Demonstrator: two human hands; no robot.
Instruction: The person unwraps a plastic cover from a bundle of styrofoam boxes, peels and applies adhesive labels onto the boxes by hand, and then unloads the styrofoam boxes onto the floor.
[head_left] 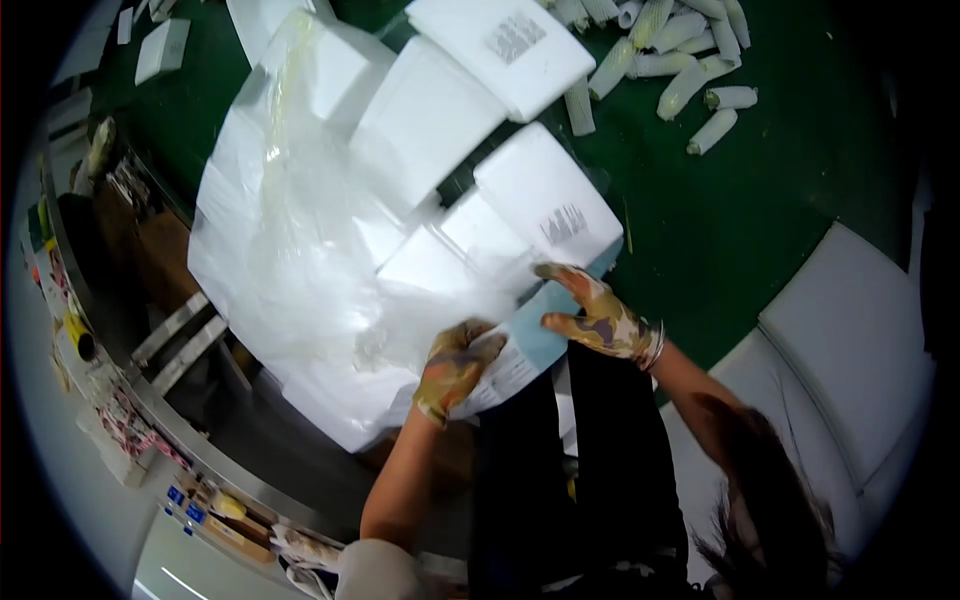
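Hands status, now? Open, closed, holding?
Left hand: partly curled over the light-blue sheet; whether its grip is closed cannot be told.
Right hand: open, thumb and fingers spread, at the sheet's other end.

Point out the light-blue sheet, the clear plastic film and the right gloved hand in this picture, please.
Light-blue sheet [536, 332]: head view, on its blue middle part.
Clear plastic film [282, 195]: head view, on its creased, shiny part.
Right gloved hand [607, 323]: head view, on the back of the hand.

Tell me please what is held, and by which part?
A blue-and-white sheet: the left hand appears to grip it beside its printed area; the right hand is at its blue part, grip unclear.
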